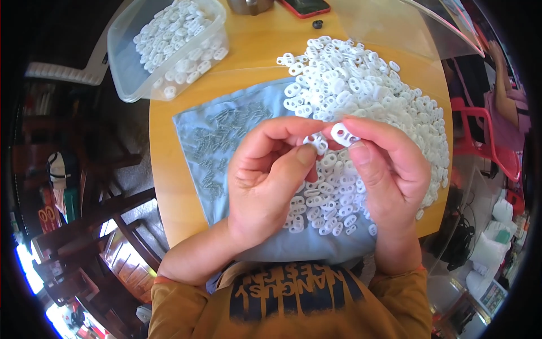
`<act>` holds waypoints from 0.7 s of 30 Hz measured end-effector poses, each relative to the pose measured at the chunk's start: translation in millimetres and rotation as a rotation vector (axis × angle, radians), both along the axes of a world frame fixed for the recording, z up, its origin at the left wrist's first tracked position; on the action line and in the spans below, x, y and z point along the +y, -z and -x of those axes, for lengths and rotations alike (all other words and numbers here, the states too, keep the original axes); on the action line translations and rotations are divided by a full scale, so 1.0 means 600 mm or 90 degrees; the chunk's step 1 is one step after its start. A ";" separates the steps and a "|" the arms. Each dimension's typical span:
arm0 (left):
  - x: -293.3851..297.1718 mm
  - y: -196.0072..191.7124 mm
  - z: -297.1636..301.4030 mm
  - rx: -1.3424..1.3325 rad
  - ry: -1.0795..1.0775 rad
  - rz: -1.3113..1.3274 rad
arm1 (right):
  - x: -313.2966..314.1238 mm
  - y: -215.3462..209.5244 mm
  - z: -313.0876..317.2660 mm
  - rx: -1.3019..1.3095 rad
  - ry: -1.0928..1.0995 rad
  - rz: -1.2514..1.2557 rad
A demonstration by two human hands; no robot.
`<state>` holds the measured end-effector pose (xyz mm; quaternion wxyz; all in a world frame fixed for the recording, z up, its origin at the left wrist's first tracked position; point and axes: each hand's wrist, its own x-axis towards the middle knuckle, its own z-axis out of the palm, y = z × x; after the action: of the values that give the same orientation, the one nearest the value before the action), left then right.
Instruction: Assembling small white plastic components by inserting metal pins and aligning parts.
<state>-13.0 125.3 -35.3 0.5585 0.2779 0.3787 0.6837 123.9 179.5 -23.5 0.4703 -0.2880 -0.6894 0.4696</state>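
1. Landmark: the blue cloth (305, 244) on the worktop (169, 198). Places below are relative to it.
2. Left hand (257, 181): above the middle of the cloth, thumb and index pinched on a white piece (317, 142). Fingertips hide part of it, so can't tell whether anything sits inside.
3. Right hand (392, 178): above the cloth's right part, narrow pinch on a second white piece (341, 134), two-holed face showing. Both pieces are just beside each other; contact not clear.
4. Stock: the heap of white pieces (361, 79) covers the right side of the cloth and spills past its far and right edges. Thin grey spring-like parts (217, 133) lie loose on the cloth's left part. Plastic tub (130, 79) with more white pieces (172, 37) stands off the cloth's far-left edge.
5. Step in hand, my read: fine two-handed fitting or checking of small pieces. Pinch by the outer edges, leave holes clear, match orientation before any contact.
6. Work low over the cloth; a dropped part should land soft and not roll far.
7. Risk: a thin part could spring away under pressure. Press straight, slowly, no twist.
8. Keep the grey parts clear of the heap; they'd be hard to pick out of it.
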 end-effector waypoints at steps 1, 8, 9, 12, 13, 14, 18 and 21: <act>0.000 0.005 0.003 -0.007 0.003 -0.014 | -0.001 0.001 0.001 0.002 -0.011 0.003; 0.005 0.000 -0.015 0.076 -0.030 0.010 | 0.014 -0.005 -0.001 -0.285 0.153 -0.478; -0.003 -0.007 -0.020 0.129 -0.021 0.007 | 0.014 -0.006 0.000 -0.293 0.168 -0.471; -0.017 -0.023 -0.034 0.432 -0.011 -0.224 | 0.007 -0.007 0.001 -0.289 0.198 -0.447; -0.021 -0.019 -0.050 0.409 -0.016 -0.302 | 0.011 0.000 0.003 -0.274 0.206 -0.478; -0.033 -0.024 -0.058 0.415 0.035 -0.322 | 0.019 0.006 0.004 -0.249 0.186 -0.518; -0.080 -0.002 -0.062 0.537 0.074 -0.446 | 0.015 -0.007 -0.001 -0.289 0.134 -0.446; -0.123 0.012 -0.031 0.827 0.123 -0.499 | 0.017 -0.005 -0.007 -0.273 0.162 -0.440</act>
<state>5.8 51.5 -42.8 0.1415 0.8338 0.3349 0.4155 127.9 189.7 -20.6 0.4392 -0.2872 -0.8476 0.0786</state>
